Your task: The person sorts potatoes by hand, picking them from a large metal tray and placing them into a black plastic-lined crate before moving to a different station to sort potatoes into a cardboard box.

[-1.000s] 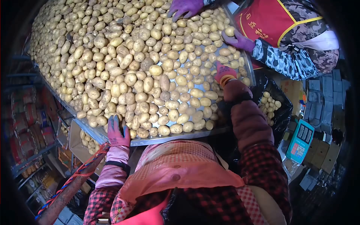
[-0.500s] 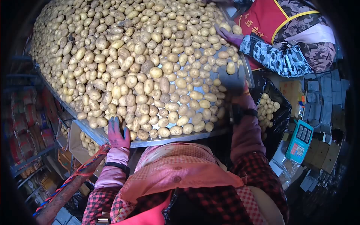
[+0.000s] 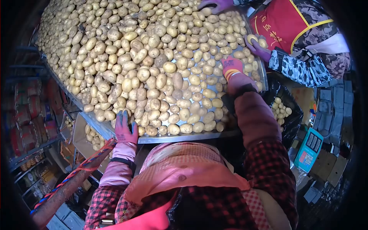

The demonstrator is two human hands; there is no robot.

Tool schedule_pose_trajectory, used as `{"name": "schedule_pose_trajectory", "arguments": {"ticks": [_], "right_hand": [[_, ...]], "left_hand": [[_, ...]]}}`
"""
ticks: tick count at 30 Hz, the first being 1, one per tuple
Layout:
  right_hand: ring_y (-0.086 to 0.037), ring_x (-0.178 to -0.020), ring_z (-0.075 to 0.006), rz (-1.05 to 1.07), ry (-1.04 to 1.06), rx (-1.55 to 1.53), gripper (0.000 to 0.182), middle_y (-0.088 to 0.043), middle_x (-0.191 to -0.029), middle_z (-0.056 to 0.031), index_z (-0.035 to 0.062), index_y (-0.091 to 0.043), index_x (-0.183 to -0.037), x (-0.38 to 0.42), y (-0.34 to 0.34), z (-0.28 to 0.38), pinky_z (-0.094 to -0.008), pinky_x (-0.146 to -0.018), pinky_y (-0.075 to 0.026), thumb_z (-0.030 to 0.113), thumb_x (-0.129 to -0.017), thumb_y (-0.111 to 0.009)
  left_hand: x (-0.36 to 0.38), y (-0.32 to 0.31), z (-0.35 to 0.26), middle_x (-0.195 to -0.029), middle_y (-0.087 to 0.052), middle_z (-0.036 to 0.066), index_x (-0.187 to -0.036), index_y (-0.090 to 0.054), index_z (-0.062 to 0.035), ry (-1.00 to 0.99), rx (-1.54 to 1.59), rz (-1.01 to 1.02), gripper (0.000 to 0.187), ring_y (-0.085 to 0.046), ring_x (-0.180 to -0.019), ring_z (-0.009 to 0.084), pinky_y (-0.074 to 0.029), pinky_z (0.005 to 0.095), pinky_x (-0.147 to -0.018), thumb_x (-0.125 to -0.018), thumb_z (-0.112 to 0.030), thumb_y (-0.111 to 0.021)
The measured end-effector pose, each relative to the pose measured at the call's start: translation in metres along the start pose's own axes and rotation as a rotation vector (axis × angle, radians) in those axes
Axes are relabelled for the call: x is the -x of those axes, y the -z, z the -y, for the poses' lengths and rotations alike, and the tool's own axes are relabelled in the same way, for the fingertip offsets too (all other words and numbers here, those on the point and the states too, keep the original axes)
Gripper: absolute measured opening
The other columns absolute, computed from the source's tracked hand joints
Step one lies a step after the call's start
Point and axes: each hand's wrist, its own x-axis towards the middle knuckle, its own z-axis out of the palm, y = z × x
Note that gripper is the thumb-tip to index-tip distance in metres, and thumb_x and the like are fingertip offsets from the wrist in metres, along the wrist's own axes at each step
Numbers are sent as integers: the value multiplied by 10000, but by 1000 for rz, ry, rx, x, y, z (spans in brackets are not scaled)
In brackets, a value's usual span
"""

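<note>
Left of centre, my left hand (image 3: 125, 129) rests, fingers loosely apart, at the rim of the tabletop (image 3: 184, 138), probably bracing me. Potatoes (image 3: 127, 84) spread across the upper frame; right of centre, my right hand (image 3: 233, 68) reaches among them, its grip hidden.

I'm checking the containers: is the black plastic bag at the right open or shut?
The black plastic bag is open: its top is spread, and potatoes show inside.
</note>
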Motion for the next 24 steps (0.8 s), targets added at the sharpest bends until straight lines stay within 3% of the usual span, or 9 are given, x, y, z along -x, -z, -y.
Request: {"name": "schedule_pose_trajectory", "arguments": {"ticks": [5,8,11,12,14,15,18,20,24], "right_hand": [[-619,-1124,-257,-331,-197,-582,426,-624,-1189,-107,148,-603,-1268,38,-12,-9,-398,-879,-511,224,-852,-653],[-594,-1083,-219,-186,48,-2009,433,-606,-1072,-62,51,-541,-1298,110,-25,-27,-352,-876,-491,170,-893,-638],[-600,-956,-236,-411,-140,-2661,416,-588,-1078,-66,42,-498,-1324,169,-27,-25,-336,-817,-502,126,-928,-591],[-597,-938,-238,-458,-119,-2060,442,-579,-1109,-78,39,-467,-1356,182,-32,-51,-331,-805,-503,137,-939,-576],[-592,-825,-179,-559,-158,-1739,433,-602,-1094,-105,34,-446,-1370,220,-12,-96,-280,-669,-493,224,-987,-513],[-590,-729,-116,-671,-213,-2012,423,-635,-1049,-122,32,-458,-1353,243,7,-107,-235,-543,-481,299,-1025,-466],[-633,-894,-188,-826,-452,-997,673,-612,-1123,-171,-17,-381,-1430,298,-28,-171,-274,-694,-530,340,-920,-639],[-612,-1060,-277,-614,-754,-794,769,-588,-1200,-207,-35,-413,-1408,306,-85,-194,-353,-886,-513,315,-816,-757],[-556,-1147,-336,-573,-394,-675,583,-596,-1239,-174,80,-605,-1256,224,-69,-96,-438,-987,-445,258,-736,-800]], "left_hand": [[3,-3,6,-1406,-433,289,-1435,-424,-59,-24,3,-23,660,-433,-1283,469,-362,532,-1073,-836,-203,-663],[3,-3,4,-1406,-432,286,-1439,-419,-56,-16,5,-13,660,-427,-1289,467,-362,526,-1074,-841,-206,-655],[3,-4,6,-1408,-430,285,-1440,-417,-54,-28,19,-18,663,-426,-1289,466,-361,522,-1075,-839,-202,-655],[4,-4,5,-1406,-432,285,-1437,-421,-53,-29,9,-29,664,-429,-1285,466,-364,520,-1073,-833,-200,-657],[6,-3,6,-1405,-433,284,-1436,-421,-53,-33,16,-31,667,-429,-1286,465,-364,520,-1072,-831,-201,-659],[5,-4,5,-1404,-434,284,-1436,-421,-54,-31,25,-43,668,-429,-1287,465,-365,520,-1072,-830,-202,-660],[3,-6,6,-1404,-434,280,-1445,-409,-62,-22,19,-25,683,-429,-1289,461,-365,519,-1072,-828,-209,-663],[6,-6,9,-1400,-437,280,-1446,-411,-76,-19,21,-37,683,-429,-1289,463,-367,525,-1070,-828,-220,-664],[6,-7,9,-1412,-431,278,-1440,-419,-91,10,20,-36,677,-427,-1293,469,-360,534,-1073,-826,-234,-667]]}}
